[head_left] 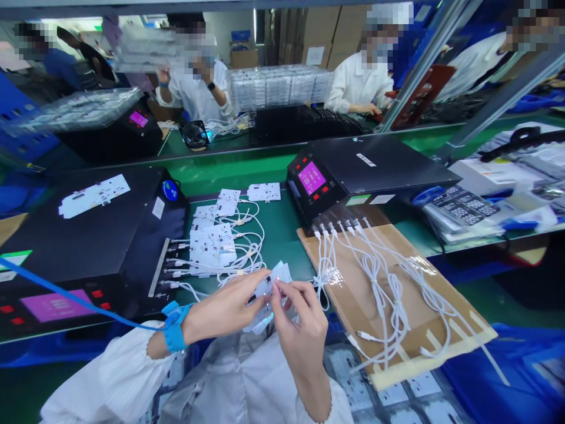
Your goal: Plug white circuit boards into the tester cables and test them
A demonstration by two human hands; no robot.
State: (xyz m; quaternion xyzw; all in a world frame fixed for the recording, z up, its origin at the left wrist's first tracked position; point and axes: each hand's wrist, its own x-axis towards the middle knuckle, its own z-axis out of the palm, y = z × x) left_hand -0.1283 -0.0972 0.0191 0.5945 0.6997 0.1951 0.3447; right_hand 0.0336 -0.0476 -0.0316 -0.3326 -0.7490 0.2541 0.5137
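A white circuit board (263, 290) is held in front of my body, above the green table's near edge. My left hand (229, 306), with a blue strap on its wrist, has its fingers closed on the board's left side. My right hand (302, 321) pinches at the board's right side, and whatever is between its fingertips is too small to tell. Just beyond lie several white boards (212, 244) with white cables (251, 250) plugged into a black tester (145, 235) on the left.
Another black tester (375, 168) stands at the right, its white cables (388, 294) spread over a cardboard sheet (424, 318). One board (95, 196) rests on the left tester. Trays (353, 377) of boards lie below. Across the bench are co-workers in white and stacked clear trays (282, 85).
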